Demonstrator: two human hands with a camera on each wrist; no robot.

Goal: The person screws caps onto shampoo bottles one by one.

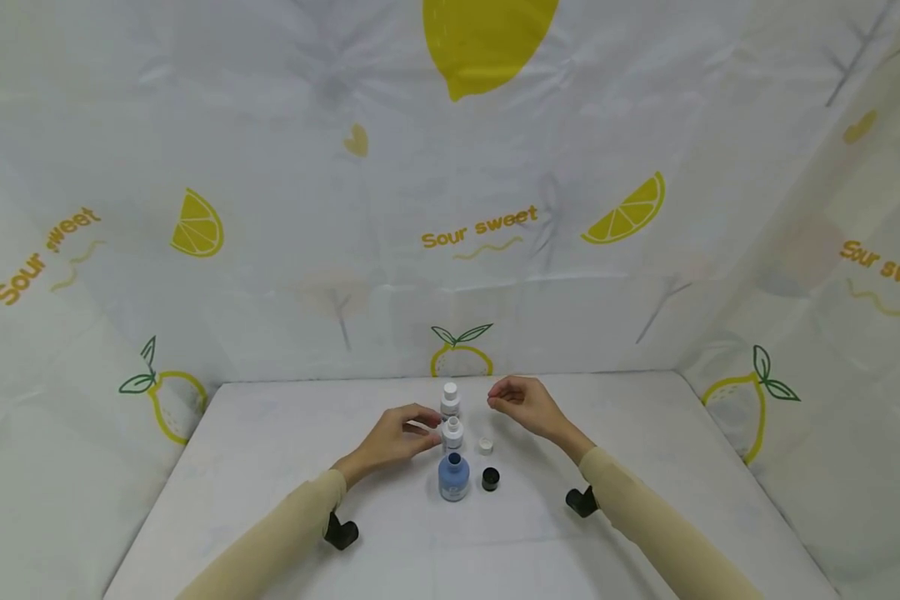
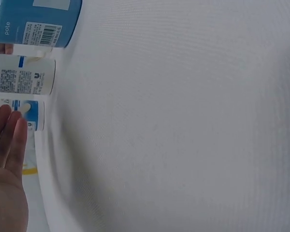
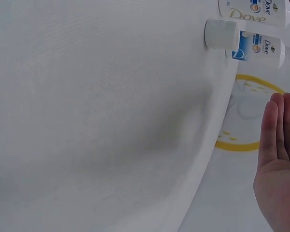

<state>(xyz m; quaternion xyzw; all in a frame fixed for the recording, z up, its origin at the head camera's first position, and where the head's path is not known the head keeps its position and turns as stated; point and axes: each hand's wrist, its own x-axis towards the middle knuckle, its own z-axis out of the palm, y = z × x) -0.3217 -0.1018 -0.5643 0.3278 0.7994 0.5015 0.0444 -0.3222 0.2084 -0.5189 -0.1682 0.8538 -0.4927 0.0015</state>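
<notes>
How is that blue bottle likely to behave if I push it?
The blue bottle would probably slide if pushed low, since it stands upright on a broad base. A push near its narrow top might tip it instead. If it fell over, its rounded sides suggest it could roll.

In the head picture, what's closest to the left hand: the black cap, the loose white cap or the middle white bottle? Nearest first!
From the left hand:
1. Middle white bottle, beside its fingertips.
2. Loose white cap, right of that bottle.
3. Black cap, beside the blue bottle.
</notes>
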